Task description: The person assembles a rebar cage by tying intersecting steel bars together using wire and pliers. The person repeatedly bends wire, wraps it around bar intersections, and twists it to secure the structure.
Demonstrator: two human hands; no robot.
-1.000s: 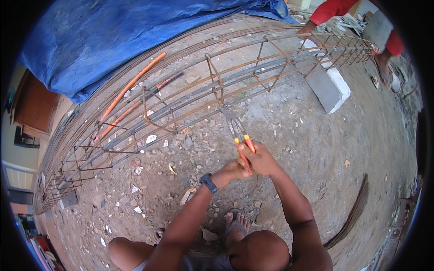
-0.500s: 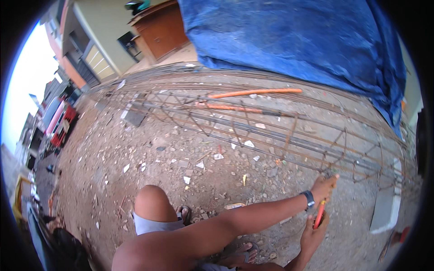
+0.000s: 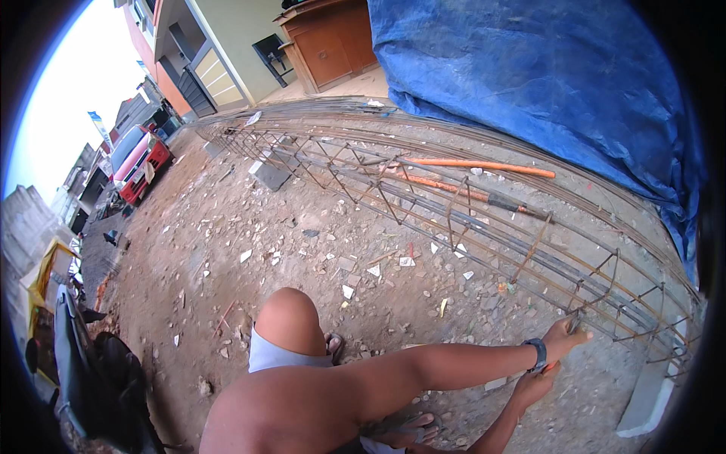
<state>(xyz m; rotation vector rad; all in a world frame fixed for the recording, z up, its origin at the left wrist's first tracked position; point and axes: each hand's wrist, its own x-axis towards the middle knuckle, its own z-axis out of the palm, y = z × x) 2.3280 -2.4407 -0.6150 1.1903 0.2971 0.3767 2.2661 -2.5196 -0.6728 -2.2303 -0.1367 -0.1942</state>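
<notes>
A long cage of steel rebar point(image 3: 484, 227) with bent stirrups runs from the far left to the near right. At its near lower bar, my left hand point(image 3: 567, 340), with a dark watch at the wrist, has its fingers closed. What they pinch against the bar cannot be made out. Just below that wrist is my right hand point(image 3: 535, 384), closed round red-handled pliers point(image 3: 553, 368). Only a bit of the handle shows; the jaws are hidden behind my left hand and wrist.
Grey blocks point(image 3: 270, 175) point(image 3: 646, 397) prop the cage. Behind it lie loose rebars point(image 3: 318, 110) and an orange pipe point(image 3: 484, 164), beside a blue tarpaulin point(image 3: 529, 83). Rubble covers the dirt ground. A motorbike point(image 3: 98, 378) stands near left; a red vehicle point(image 3: 141, 163) is farther off.
My view has swung left, shifting the scene rightward. My right hand has come closer to my left wrist, and the red handle, plain before, is mostly hidden. My left hand stays at the cage.
</notes>
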